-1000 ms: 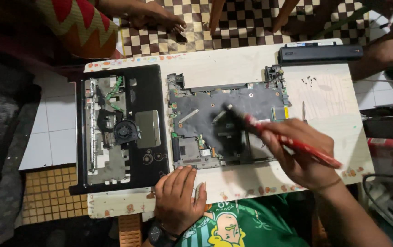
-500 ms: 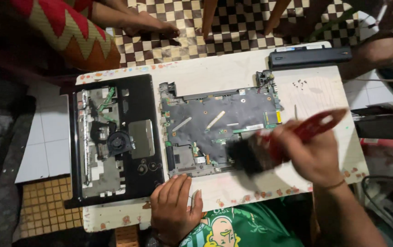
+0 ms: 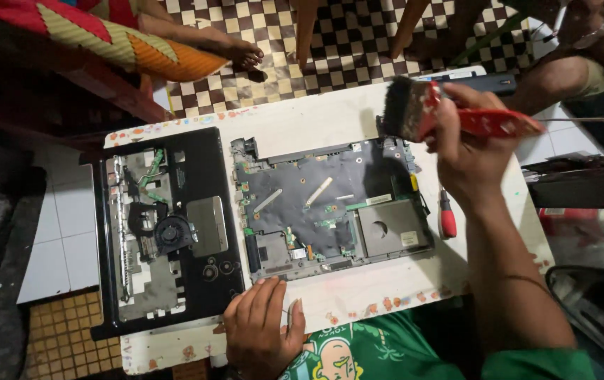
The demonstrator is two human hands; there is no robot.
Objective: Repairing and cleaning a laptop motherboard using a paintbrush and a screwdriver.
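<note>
The left hand is laid flat, fingers spread, on the white board, just below the circuit board. Farther off, a red-handled brush is gripped in the right hand, raised above the circuit board's far corner.

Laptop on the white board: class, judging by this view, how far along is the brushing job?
Done: the black case lies opened beside the bared circuit board. In hand: the right hand holds a red-handled brush above the board's far corner; the left hand rests on the white board. Left: the case, with its fan, sits untouched.
</note>
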